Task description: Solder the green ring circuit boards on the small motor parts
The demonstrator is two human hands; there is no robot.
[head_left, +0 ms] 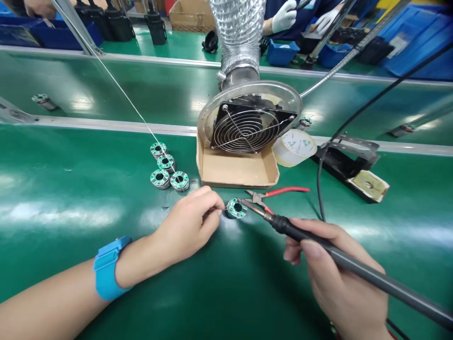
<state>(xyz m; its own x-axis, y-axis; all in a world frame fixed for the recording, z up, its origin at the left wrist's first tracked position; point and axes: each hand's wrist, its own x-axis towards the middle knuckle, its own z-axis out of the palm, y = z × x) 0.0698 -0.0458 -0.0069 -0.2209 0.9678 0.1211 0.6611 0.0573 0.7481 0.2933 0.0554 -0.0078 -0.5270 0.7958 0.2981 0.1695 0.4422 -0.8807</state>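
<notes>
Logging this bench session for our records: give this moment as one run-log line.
left hand: beside round green circuit board | right hand: holding soldering iron, tip at board | blue wrist strap: worn left

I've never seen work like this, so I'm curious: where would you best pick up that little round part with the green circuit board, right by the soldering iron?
Pinch the round part by its side wall, coming from the left, where the left hand already is. Its green board faces up, so the rim is the natural place to hold, and the tip of the soldering iron reaches it from the right.
</notes>
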